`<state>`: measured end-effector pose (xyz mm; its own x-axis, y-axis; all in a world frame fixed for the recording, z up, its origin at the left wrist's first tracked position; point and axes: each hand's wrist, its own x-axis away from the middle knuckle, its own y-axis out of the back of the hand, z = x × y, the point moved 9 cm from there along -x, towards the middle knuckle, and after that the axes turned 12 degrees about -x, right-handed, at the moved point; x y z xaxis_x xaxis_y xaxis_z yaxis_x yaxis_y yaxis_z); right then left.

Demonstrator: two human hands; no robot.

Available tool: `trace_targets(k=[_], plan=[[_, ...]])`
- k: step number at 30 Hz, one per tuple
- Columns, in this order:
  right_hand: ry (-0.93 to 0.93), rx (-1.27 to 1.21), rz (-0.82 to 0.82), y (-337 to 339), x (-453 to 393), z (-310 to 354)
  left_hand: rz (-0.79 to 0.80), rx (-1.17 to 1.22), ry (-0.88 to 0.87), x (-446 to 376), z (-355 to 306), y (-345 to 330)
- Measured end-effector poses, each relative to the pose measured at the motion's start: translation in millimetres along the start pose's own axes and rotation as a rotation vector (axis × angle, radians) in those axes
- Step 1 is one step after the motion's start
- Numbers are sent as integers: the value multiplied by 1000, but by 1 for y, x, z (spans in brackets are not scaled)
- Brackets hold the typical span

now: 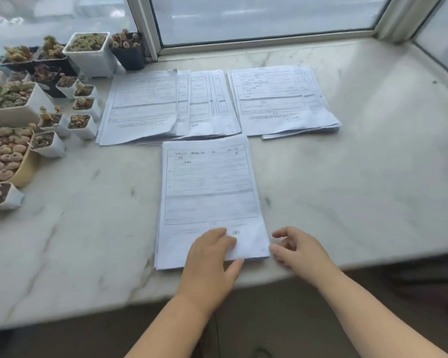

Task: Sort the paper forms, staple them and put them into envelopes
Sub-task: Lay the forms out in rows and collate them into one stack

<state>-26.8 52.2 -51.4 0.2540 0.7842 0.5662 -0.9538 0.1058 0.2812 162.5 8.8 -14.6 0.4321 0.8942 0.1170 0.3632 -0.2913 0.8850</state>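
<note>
Left hand (212,257) lies flat on the bottom edge of the near pile of forms (210,200), with its fingers together on top of the paper and its thumb at the pile's near edge. Right hand (298,249) is just beside the pile's bottom right corner, at about 3 o'clock from the left hand; its fingers are curled loosely and hold nothing. This pile sits in the middle of the white marble table (347,182), close to the near edge. At 12 o'clock from it lie two more piles: a spread-out left pile (166,107) and a neater right pile (279,102). Little pots of plants (88,52) crowd the table at 10 o'clock. Behind everything, at 12 o'clock, is a window (264,19).
</note>
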Motion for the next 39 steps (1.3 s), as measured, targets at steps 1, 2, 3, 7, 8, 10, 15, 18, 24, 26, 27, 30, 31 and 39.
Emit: trace_targets(k=[1, 2, 3, 7, 8, 10, 15, 18, 24, 26, 27, 30, 31, 39], plan=[[2, -47, 26, -2, 2, -1, 21, -22, 10, 3, -1, -3], [0, -106, 51, -5, 4, -1, 42, -41, 16, 5, -1, -7], [-5, -156, 74, -7, 4, -1, 55, -62, 20, 6, -1, -9], [-5, -287, 153, -12, -2, 0, 20, -68, 41, 6, 0, -10], [11, -267, 178, -14, -4, 2, 11, -60, 48, 5, 0, -10], [74, -142, 230, -19, -8, 8, 2, -60, 57, 5, 2, -11], [164, 19, 226, -25, -17, 15, -12, -120, 56, 4, 6, -9], [192, 40, 151, -24, -20, 16, -24, -126, 54, 5, 6, -9], [130, -107, 98, -18, -20, 13, -40, -74, 126, -5, 17, -2], [101, -153, 154, -18, -18, 11, -59, -59, 144, -7, 19, 0], [99, -159, 177, -18, -17, 11, -65, -38, 168, -7, 21, 0], [120, -108, 153, -19, -20, 13, -89, -24, 208, -6, 23, 1], [129, -92, 128, -20, -22, 14, -89, -21, 200, -6, 22, 0], [141, 38, -28, -20, -27, 20, -49, 16, 117, -4, 21, -5]])
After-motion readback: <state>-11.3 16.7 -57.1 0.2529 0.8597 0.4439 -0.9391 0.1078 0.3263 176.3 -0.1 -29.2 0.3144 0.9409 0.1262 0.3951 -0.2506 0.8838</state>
